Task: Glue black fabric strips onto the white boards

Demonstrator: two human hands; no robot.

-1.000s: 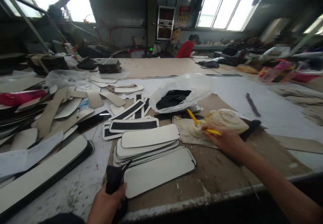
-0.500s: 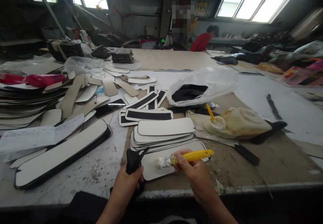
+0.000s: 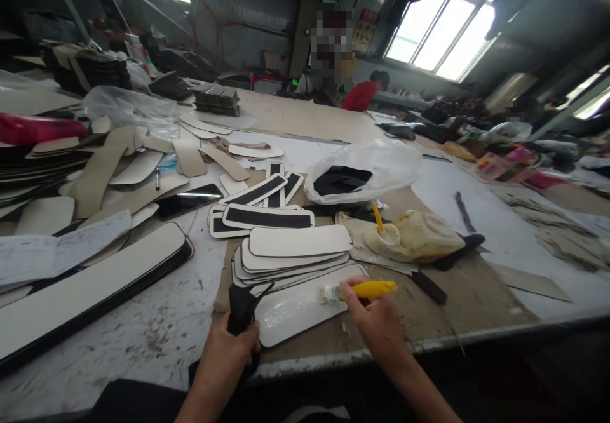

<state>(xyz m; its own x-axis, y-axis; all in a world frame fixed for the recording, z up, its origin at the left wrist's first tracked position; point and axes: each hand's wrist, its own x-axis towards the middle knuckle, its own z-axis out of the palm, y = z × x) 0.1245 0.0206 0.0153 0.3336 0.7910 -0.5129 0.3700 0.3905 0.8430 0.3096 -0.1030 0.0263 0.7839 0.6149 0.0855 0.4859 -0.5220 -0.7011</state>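
Glossy streaks [image 3: 284,307] now mark the front white panel [image 3: 307,312] on the counter [image 3: 162,321], suggesting coating has begun but remains partial, the right hand's [image 3: 376,321] fingers gripping a yellow-handled paintbrush [image 3: 374,289] over the panel, the left hand's [image 3: 232,342] closed around black strips [image 3: 242,302] beside its left end.

Stained white table [image 3: 176,324]; directly on it: brown sheet [image 3: 476,293], long-strip stack [image 3: 95,286].

Black piece [image 3: 242,302] part-hidden by left hand [image 3: 233,342]; paper [image 3: 67,250] print illegible.
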